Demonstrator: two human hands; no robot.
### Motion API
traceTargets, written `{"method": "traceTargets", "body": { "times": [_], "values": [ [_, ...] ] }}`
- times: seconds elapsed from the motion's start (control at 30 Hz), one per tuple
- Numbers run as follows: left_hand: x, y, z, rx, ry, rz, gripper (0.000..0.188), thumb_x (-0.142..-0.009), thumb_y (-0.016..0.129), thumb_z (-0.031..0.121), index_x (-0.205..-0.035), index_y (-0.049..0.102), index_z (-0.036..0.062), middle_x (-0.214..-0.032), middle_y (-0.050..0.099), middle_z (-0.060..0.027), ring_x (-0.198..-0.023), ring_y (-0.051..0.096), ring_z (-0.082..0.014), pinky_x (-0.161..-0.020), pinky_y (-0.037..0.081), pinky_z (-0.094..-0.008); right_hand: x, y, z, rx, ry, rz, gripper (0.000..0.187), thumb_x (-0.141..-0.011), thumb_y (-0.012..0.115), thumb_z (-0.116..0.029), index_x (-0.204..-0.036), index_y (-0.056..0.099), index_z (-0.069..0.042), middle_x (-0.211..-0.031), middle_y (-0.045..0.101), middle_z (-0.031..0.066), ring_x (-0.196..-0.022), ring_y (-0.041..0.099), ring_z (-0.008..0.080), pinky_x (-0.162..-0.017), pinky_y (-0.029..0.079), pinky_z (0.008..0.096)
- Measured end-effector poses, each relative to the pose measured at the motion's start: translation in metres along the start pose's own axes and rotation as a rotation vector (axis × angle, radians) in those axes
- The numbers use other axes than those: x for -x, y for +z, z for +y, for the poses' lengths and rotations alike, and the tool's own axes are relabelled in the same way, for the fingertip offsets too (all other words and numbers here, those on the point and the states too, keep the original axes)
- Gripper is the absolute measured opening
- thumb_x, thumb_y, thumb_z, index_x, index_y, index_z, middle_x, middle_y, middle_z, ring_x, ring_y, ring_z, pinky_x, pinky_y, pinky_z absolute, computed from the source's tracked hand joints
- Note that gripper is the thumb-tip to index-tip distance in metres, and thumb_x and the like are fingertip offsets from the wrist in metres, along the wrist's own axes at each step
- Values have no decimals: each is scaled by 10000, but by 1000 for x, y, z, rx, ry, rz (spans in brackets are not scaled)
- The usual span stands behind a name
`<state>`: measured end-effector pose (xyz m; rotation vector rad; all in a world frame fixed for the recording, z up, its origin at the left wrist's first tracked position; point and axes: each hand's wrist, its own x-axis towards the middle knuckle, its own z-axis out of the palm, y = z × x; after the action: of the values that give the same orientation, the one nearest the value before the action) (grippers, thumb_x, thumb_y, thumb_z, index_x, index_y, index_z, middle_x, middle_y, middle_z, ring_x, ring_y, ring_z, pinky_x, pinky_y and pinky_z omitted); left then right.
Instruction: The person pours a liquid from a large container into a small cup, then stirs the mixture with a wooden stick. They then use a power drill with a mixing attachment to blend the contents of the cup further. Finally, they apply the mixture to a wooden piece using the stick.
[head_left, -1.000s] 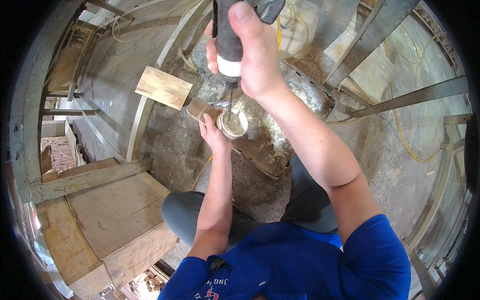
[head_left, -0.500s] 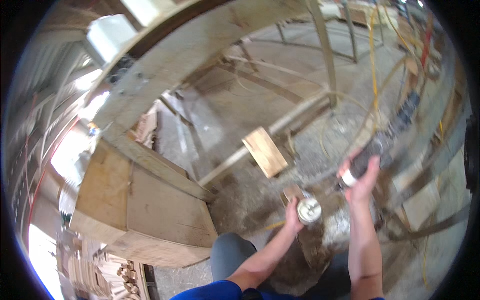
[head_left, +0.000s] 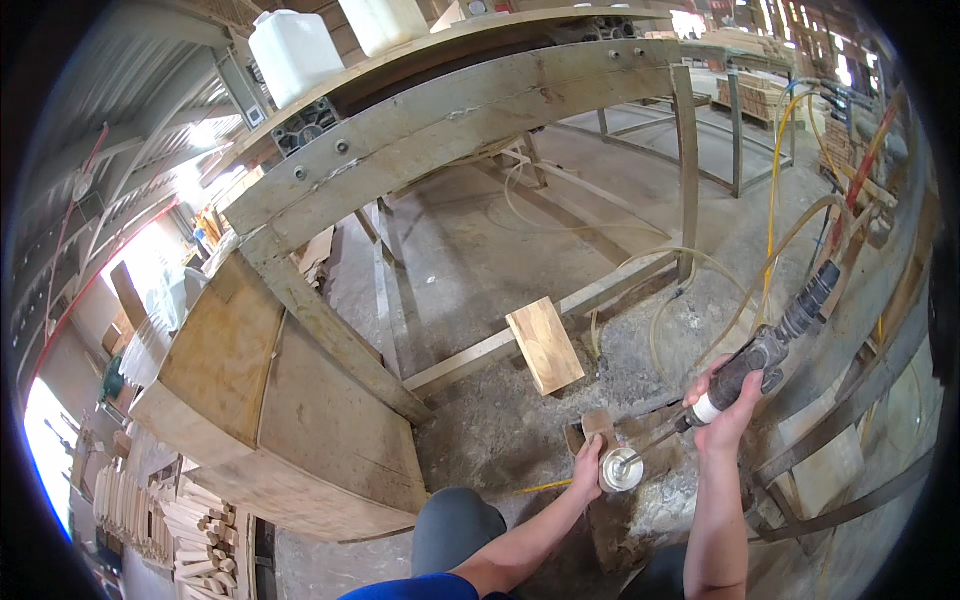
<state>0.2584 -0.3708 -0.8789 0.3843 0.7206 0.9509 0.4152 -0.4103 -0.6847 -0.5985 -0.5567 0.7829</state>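
We note: left hand [head_left: 588, 468] clasps a white tub [head_left: 622, 470] low before us; likely light, perhaps slick, best held below its rim. Right hand [head_left: 728, 425] closes round a power tool [head_left: 775, 346], probably heavy, its rod [head_left: 657, 440] dipping tubward. Beyond, a wooden board [head_left: 546, 345].

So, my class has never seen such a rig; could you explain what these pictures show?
There's no robot: a person works bare-handed, filmed from a wide fisheye camera on their head, so straight edges bend. The left hand holds a small, round white container. The right hand grips a dark grey power tool with a white collar; its thin metal shaft reaches the container's mouth. Ahead, near the stained grey floor, a rectangular light-brown wooden board overlaps a long grey beam in view.
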Motion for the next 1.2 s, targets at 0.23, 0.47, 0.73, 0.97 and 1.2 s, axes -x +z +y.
{"method": "traceTargets", "body": {
  "times": [0.23,0.47,0.73,0.97,1.2],
  "values": [
    [-1,-7,-1,-9,24,31,318,-931,463,292,-1149,479,62,-1045,586,-104,-916,608,-233,-793,503,-371,3,5,4,16,14,-12,583,-831,379,-639,-872,466,-64,-577,462,66,-478,464,186,-462,395,316],
    [-6,-3,-7,-24,22,57,349,-925,465,321,-1161,465,65,-1075,560,-91,-963,573,-239,-831,477,-410,1,-8,8,-86,46,4,526,-851,442,-546,-894,509,-25,-610,531,90,-503,526,190,-475,444,320],
    [-6,-13,-8,-68,22,38,406,-928,442,353,-1207,411,60,-1125,537,-126,-973,586,-268,-841,487,-423,3,11,-5,-32,26,-47,492,-849,496,-481,-833,546,8,-599,561,97,-466,531,166,-436,430,278],
    [-2,-7,-5,-156,-1,3,405,-924,432,383,-1214,412,101,-1129,550,-116,-1001,571,-269,-836,486,-447,3,10,-12,194,-27,-80,583,-873,359,-593,-866,514,-32,-591,536,87,-484,527,168,-460,445,290],
    [2,1,-6,-142,3,63,395,-937,418,326,-1230,391,62,-1069,569,-147,-961,591,-279,-815,497,-426,2,9,-13,213,-59,-85,581,-878,379,-576,-846,531,-16,-583,545,91,-478,531,161,-451,447,282]
  ]
}}
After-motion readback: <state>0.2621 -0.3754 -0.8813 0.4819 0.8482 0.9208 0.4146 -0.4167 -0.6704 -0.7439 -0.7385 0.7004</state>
